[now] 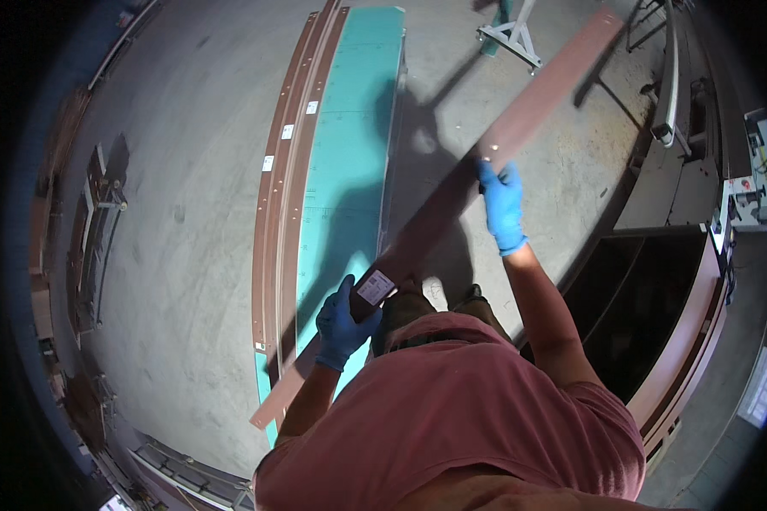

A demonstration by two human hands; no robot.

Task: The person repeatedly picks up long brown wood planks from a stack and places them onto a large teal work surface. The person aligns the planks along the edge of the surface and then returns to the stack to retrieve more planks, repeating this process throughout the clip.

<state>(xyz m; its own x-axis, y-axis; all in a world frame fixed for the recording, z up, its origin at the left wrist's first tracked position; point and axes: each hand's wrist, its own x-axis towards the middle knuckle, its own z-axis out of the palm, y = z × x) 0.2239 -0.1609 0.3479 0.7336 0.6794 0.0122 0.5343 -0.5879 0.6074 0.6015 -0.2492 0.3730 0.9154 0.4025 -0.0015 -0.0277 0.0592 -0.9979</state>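
A long, narrow reddish-brown board (435,209) slants across in front of my body, from the lower left to the upper right. My left hand (339,328), in a blue glove, is closed on it near its lower end, beside a white label (375,287). Farther up, my right hand (503,207), gloved in blue too, grips the board's right edge near two small light spots. The upper end is slightly blurred. Under the board's lower part is a long green-topped surface (358,94), with several similar brown strips (274,204) lying lengthwise along its left side, some bearing white labels.
A wheeled white stand foot (511,43) is on the concrete floor (187,196) at the far right. Close on my right stands a dark open-fronted case (639,298) with brown panels (682,341). Metal racks (94,230) stand along the left.
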